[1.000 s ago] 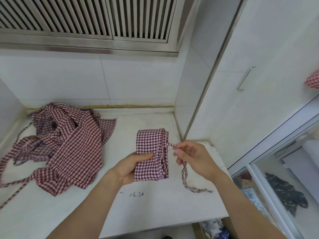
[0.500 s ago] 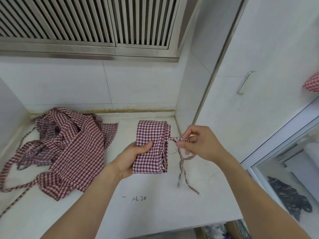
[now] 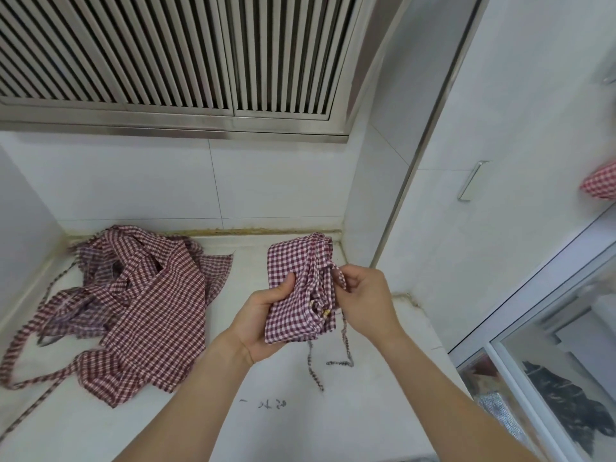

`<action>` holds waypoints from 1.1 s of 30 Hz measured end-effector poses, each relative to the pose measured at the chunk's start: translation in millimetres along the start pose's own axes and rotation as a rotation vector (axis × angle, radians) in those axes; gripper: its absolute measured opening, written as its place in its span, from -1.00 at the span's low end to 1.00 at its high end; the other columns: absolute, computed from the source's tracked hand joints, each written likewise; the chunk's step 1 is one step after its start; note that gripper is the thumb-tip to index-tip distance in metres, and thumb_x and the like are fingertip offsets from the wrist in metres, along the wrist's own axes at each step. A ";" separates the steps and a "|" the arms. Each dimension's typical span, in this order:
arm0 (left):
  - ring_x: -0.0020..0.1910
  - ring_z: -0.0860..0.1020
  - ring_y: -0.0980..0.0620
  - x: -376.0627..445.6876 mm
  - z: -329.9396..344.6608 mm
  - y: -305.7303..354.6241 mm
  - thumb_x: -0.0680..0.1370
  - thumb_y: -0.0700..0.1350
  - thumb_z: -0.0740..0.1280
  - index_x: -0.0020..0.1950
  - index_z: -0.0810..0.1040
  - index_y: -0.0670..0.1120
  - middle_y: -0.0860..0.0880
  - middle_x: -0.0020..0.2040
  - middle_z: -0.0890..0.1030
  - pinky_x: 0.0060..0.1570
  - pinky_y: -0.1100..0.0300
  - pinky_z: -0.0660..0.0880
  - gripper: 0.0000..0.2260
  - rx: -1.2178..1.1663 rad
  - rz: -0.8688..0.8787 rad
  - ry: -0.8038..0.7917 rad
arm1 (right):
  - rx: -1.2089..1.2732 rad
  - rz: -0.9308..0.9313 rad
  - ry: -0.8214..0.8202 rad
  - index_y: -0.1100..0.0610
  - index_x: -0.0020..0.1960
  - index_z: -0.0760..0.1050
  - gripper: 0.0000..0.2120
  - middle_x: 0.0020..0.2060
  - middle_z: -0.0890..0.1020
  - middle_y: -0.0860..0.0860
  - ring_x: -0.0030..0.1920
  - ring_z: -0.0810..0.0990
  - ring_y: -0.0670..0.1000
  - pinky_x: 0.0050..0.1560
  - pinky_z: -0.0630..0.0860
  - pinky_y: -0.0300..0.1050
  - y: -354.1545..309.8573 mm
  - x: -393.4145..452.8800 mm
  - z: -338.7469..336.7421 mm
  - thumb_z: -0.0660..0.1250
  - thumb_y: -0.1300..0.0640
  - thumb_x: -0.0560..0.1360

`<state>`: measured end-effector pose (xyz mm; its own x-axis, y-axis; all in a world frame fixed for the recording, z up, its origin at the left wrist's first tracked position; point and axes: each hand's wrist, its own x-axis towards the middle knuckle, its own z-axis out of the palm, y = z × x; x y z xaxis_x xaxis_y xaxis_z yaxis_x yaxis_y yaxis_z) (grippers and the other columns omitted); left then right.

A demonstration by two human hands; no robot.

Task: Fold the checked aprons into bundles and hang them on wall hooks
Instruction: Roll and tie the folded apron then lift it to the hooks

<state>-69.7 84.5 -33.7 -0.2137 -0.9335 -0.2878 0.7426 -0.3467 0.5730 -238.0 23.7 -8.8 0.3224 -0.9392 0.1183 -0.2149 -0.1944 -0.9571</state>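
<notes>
A folded red-and-white checked apron bundle (image 3: 293, 288) is held upright above the white counter (image 3: 333, 411). My left hand (image 3: 263, 318) grips its lower left side, thumb on the front. My right hand (image 3: 365, 295) pinches the apron's tie string (image 3: 340, 276) against the bundle's right edge. The loose string ends (image 3: 346, 348) hang down to the counter. A heap of unfolded checked aprons (image 3: 140, 308) lies on the counter to the left. At the far right edge a checked bundle (image 3: 600, 185) hangs on the wall; its hook is out of sight.
A slatted metal vent (image 3: 166, 55) runs above the tiled back wall. A white cabinet door with a metal handle (image 3: 471, 180) stands on the right. A glass-fronted unit (image 3: 550, 345) sits lower right. Faint writing (image 3: 266, 403) marks the counter near its front.
My right hand has moved left and closer to the bundle with the string. The bundle has risen and is now squeezed narrower. The camera has tilted upward.
</notes>
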 end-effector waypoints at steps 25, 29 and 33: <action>-0.31 0.51 0.07 2.8 -70.2 -54.2 0.53 0.45 -0.01 -0.27 0.45 -0.05 0.03 -0.29 0.53 -0.36 0.22 0.39 -0.39 1.836 -0.342 0.453 | 0.250 0.764 -0.133 0.27 0.06 0.65 -0.65 -0.06 0.73 0.11 -0.07 0.73 0.06 -0.06 0.66 -0.08 110.3 -46.9 57.7 0.57 0.07 0.40; -0.06 0.58 -0.01 -0.2 -96.6 -56.3 0.66 0.20 0.09 -0.03 0.52 -0.10 -0.01 -0.10 0.58 -0.20 0.20 0.39 -0.59 2.006 -0.399 0.480 | 0.154 0.818 -0.115 0.22 -0.01 0.65 -0.75 -0.07 0.72 0.09 -0.08 0.71 0.06 -0.05 0.66 -0.07 143.2 -59.1 68.2 0.53 0.05 0.45; -0.02 0.58 -0.06 -9.0 -109.8 -42.3 0.68 0.08 0.15 0.02 0.55 -0.14 -0.10 0.00 0.62 -0.12 0.18 0.40 -0.67 2.012 -0.417 0.442 | -0.064 0.841 -0.163 0.21 -0.03 0.64 -0.74 -0.06 0.70 0.10 -0.07 0.70 0.08 0.02 0.66 0.03 176.5 -70.4 63.7 0.52 0.02 0.44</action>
<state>-29.6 117.6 -139.6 0.2083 -0.8192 -0.5343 -0.9119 -0.3602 0.1969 -239.9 73.6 -202.9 0.1604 -0.7267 -0.6680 -0.4917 0.5280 -0.6924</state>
